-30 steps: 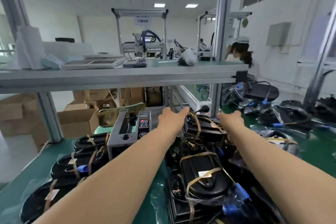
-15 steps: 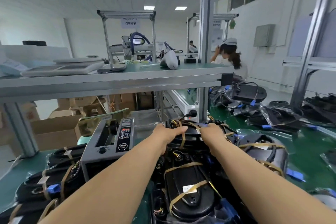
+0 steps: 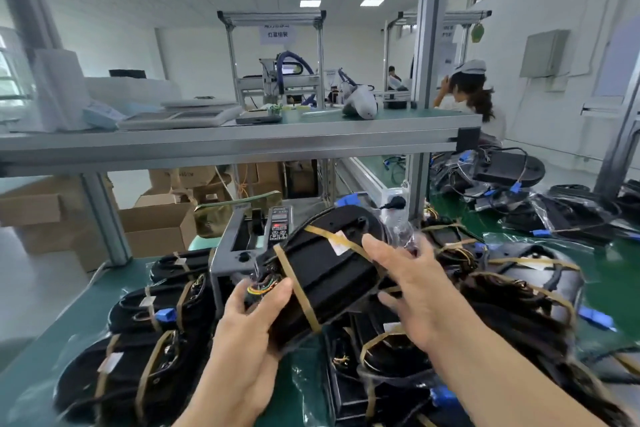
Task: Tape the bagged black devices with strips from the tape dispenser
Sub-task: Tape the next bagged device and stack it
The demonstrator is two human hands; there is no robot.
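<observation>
A bagged black device (image 3: 325,270) crossed by brown tape strips is lifted and tilted above the pile at the centre. My left hand (image 3: 249,326) grips its near left end, thumb on top by the coloured wires. My right hand (image 3: 412,288) holds its right side with the fingers spread over the bag. Right behind the device stands the grey tape dispenser (image 3: 242,243), partly hidden by it. More taped devices lie stacked at the left (image 3: 162,305) and under my right arm (image 3: 391,360).
A green bench (image 3: 69,319) carries the piles. A metal shelf (image 3: 242,142) spans overhead. Loose bagged devices and cables (image 3: 554,215) lie at the right. Cardboard boxes (image 3: 152,225) sit beyond the bench. A person in a white cap (image 3: 474,104) sits at the back.
Both hands pulled back from the far end of the pile and lifted one taped device up toward me, now tilted in front of the dispenser.
</observation>
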